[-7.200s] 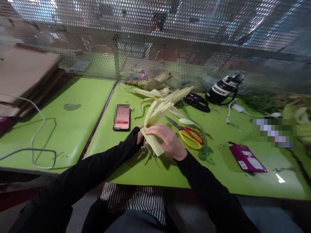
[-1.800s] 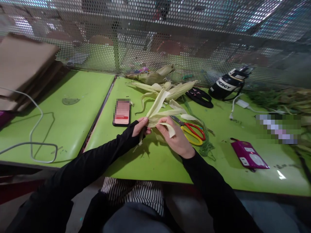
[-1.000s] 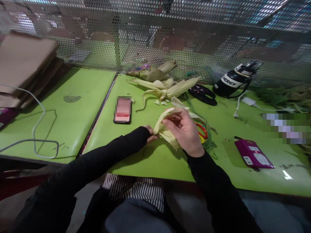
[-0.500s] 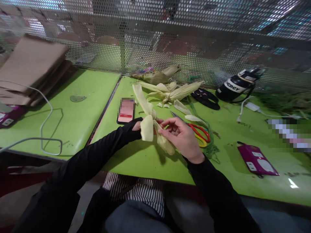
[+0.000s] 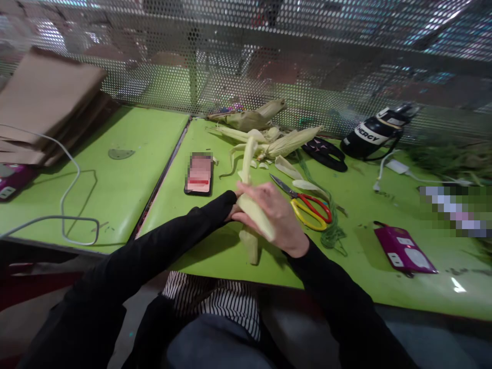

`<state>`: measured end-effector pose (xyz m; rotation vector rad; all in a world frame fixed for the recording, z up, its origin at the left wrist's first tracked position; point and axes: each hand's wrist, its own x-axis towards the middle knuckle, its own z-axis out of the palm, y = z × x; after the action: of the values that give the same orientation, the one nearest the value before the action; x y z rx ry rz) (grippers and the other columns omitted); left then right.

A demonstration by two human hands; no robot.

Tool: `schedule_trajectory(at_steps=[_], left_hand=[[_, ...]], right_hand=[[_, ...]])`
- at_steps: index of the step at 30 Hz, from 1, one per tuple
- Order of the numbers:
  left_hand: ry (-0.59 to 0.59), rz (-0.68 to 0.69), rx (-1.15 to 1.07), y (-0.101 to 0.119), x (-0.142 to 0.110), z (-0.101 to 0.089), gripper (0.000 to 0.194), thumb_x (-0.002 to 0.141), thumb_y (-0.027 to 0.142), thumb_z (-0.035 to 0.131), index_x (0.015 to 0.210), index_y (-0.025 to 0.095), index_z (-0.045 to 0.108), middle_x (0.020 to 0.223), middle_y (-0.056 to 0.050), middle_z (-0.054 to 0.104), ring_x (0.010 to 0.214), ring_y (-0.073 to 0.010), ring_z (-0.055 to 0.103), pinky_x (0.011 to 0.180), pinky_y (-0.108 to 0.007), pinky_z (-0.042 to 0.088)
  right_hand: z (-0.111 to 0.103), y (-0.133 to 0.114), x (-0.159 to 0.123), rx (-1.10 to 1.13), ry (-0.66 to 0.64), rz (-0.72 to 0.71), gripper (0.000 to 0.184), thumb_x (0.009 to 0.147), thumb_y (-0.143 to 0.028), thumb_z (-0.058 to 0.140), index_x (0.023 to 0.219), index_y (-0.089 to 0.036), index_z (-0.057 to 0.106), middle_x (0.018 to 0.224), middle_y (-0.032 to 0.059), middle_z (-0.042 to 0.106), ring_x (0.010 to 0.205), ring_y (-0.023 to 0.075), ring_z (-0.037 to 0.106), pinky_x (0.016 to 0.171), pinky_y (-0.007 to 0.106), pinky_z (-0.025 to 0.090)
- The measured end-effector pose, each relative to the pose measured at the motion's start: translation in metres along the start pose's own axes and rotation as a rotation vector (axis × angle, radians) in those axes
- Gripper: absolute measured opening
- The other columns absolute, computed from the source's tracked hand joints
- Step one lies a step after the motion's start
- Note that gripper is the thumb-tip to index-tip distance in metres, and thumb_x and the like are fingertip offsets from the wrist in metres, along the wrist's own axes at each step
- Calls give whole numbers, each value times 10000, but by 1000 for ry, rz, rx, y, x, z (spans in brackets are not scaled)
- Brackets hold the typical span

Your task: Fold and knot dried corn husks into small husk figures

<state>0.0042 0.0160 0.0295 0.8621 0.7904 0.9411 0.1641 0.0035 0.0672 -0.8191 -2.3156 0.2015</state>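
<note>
Craft workspace: green worktable [image 5: 361, 205] with scissors [image 5: 294, 195], twine [image 5: 332, 236], corn husks [image 5: 294, 143]

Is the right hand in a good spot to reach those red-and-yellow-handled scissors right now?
Probably yes: the scissors lie close beside the right hand, with nothing seeming to cover them. It's holding pale husk, though, so it would likely need to let go first.

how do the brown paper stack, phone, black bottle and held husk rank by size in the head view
1. Brown paper stack
2. Black bottle
3. Phone
Held husk: unsure, partly hidden by right hand.
</note>
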Motion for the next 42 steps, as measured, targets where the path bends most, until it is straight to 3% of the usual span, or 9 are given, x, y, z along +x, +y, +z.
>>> schedule_trajectory(at_steps=[2,5,10,15,22,28,34,38,42], left_hand=[[0,2,13,0,-1,5,20,803,161,639,821,170,641,588,10,554,609,-133,566,609,-251,517],[-44,-15,-32,4,-2,7,35,800,189,630,796,155,624,561,30,531,540,-97,535,608,-237,511],[-128,-88,-76,9,0,0,121,711,167,678,810,111,638,600,-5,608,589,-120,615,648,-248,510],[-105,-69,-117,7,2,-1,216,807,316,663,794,101,647,686,-46,652,594,-128,626,630,-256,508],[-28,-134,-212,10,5,-2,224,887,129,454,1035,89,618,717,-60,688,588,-125,664,641,-252,543],[-177,-136,-146,12,1,-9,301,724,53,573,1023,91,588,743,-64,697,585,-146,662,668,-311,575],[-50,-76,-132,8,3,-12,321,812,79,544,1132,86,562,842,-96,721,684,-161,694,771,-345,582],[-84,-83,-69,7,5,-14,321,806,98,597,1126,85,601,835,-85,718,704,-163,703,755,-305,577],[-110,-55,0,9,3,-13,281,777,132,676,1051,89,635,818,-72,715,671,-142,689,710,-273,573]], right_hand=[[-2,1,0,57,-3,-31,176,919,-286,597,1063,-227,679,843,49,632,769,187,602,651,315,511],[-6,6,-1,149,59,61,129,939,-250,567,990,-233,684,861,37,668,773,173,619,676,306,501],[-11,19,-2,157,1,144,109,931,-281,573,886,-215,646,857,36,677,798,189,627,727,323,479],[-12,22,-1,209,-41,197,91,925,-285,575,881,-223,625,853,18,659,789,175,608,725,314,462],[-6,28,-3,275,-29,247,104,913,-322,597,871,-234,633,887,15,672,853,185,623,792,337,466],[0,30,-7,455,-44,422,203,897,-433,602,889,-230,616,766,-8,680,732,176,639,710,325,508],[1,31,-8,385,41,419,174,897,-402,617,918,-229,624,858,2,685,740,156,621,673,295,500],[-1,28,-6,289,-5,317,114,909,-341,607,904,-227,618,899,21,681,842,185,633,766,339,501],[-2,25,-4,184,-43,256,83,931,-294,563,894,-222,585,866,31,652,801,188,615,724,342,492]])
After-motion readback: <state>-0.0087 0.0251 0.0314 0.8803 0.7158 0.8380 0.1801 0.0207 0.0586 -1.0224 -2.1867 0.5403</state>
